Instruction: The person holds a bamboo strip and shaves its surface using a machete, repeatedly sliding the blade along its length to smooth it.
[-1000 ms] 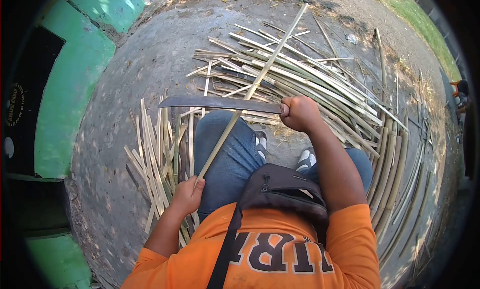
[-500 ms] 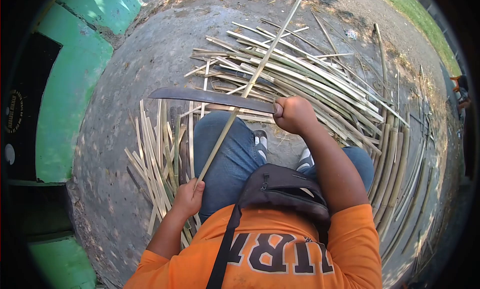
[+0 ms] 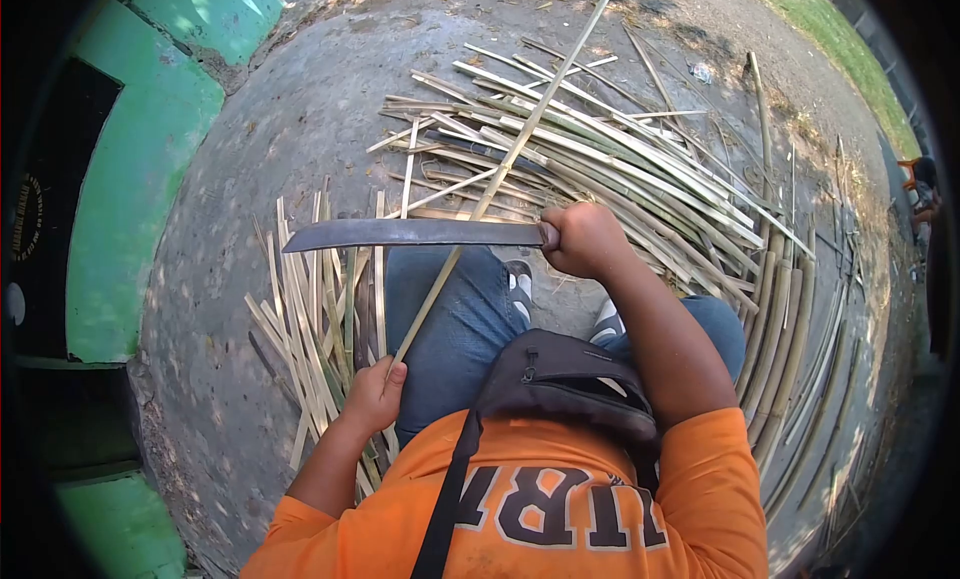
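My left hand (image 3: 375, 395) is closed around the lower end of a long pale bamboo strip (image 3: 522, 139), which slants up and away to the right over my left knee. In my right hand (image 3: 588, 241) is the handle of a machete (image 3: 410, 233). Its long dark blade points left, roughly level, and lies across the strip above my left knee, covering a short part of it. Whether blade and strip touch, I cannot tell.
Split bamboo strips (image 3: 620, 174) lie in a pile ahead. More strips (image 3: 305, 319) lie beside my left leg, and bamboo poles (image 3: 785, 349) to my right. A green wall (image 3: 140, 179) stands at the left. Part of a person (image 3: 922, 184) shows at the far right.
The machete has moved down along the strip towards me, its blade now more level. My left hand has stayed nearly in place on the strip.
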The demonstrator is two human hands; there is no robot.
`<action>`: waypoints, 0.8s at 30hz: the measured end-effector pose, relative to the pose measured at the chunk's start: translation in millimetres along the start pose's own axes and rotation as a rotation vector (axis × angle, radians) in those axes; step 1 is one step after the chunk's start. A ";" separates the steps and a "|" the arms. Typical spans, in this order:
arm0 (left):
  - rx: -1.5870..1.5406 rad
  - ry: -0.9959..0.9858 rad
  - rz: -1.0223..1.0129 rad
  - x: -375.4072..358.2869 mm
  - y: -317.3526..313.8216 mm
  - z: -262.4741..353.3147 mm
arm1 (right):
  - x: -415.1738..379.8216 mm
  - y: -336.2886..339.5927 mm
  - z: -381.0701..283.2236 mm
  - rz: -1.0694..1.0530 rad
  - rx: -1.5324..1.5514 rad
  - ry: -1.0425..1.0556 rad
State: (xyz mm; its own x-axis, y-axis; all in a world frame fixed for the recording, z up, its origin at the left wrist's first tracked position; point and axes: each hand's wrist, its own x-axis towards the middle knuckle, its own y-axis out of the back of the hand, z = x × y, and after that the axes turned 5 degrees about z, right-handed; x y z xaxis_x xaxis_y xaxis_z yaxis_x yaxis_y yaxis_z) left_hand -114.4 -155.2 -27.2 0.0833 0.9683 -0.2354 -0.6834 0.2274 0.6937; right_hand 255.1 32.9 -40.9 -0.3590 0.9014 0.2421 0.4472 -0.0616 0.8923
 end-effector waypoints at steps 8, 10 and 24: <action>0.041 -0.018 0.038 -1.2 -2.2 2.9 | 6.4 4.7 11.4 0.167 0.117 -0.104; 0.045 -0.008 0.027 -1.4 -4.6 4.2 | 1.7 2.8 -0.9 0.112 0.110 -0.051; 0.060 0.032 -0.002 1.2 1.1 7.7 | 38.5 43.9 8.5 -0.186 -0.143 -0.085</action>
State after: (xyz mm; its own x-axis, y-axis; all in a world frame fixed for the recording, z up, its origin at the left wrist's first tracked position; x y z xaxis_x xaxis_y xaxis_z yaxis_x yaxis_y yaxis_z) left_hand -109.5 -153.0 -21.5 0.0604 0.9643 -0.2579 -0.6383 0.2359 0.7327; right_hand 267.8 68.5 4.3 -0.3517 0.9352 0.0411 0.2569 0.0542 0.9649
